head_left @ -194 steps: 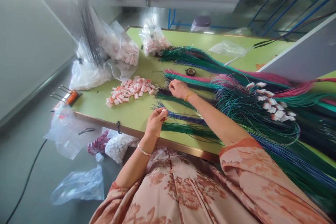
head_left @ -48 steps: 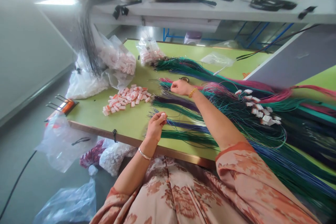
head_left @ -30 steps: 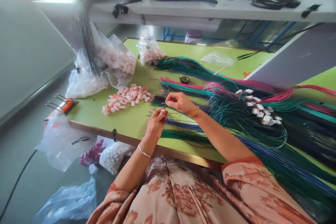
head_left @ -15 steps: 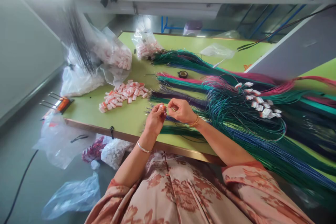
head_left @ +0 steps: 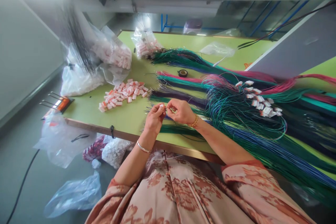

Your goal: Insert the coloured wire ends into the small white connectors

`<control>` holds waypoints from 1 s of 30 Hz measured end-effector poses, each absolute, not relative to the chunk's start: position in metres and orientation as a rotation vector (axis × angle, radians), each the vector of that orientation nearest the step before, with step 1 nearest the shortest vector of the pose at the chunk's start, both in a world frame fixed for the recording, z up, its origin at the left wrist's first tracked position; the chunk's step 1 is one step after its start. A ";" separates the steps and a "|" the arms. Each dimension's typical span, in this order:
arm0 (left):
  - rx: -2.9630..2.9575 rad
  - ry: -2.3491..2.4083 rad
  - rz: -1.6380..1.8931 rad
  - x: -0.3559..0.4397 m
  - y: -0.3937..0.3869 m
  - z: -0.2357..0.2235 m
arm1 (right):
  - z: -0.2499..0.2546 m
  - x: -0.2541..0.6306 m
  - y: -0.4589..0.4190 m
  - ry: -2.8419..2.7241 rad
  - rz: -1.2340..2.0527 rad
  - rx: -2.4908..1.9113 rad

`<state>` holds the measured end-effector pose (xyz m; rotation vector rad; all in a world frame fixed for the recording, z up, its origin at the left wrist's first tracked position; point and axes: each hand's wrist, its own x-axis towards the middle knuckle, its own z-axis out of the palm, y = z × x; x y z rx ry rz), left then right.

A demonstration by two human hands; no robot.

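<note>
Back from the far wire bundles, right hand (head_left: 181,111) now meets left hand (head_left: 155,118) above the desk (head_left: 131,119) near edge, both grips pinched shut, wire end (head_left: 168,109) against small white connector (head_left: 162,105) for close alignment.

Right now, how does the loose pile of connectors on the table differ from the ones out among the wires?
The loose pile lies bare on the green table, left of both hands, unwired, showing orange-red. The connectors among the wires are spread out on the bundles, mostly white. Both are small plastic blocks.
</note>
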<state>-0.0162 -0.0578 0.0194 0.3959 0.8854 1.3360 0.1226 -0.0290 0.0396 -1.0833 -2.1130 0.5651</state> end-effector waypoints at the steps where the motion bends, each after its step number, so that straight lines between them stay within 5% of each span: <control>1: 0.414 0.902 1.347 -0.015 -0.058 0.018 | 0.038 0.122 -0.029 -2.133 0.545 -1.091; 19: 0.521 1.072 1.417 -0.008 -0.051 0.012 | 0.025 0.114 -0.029 -2.248 0.384 -1.281; 24: 0.506 1.040 1.370 -0.010 -0.045 0.010 | 0.039 0.134 -0.001 -2.233 0.665 -1.176; 30: 0.474 1.040 1.353 -0.012 -0.037 0.006 | 0.039 0.155 0.079 -2.096 0.419 -1.831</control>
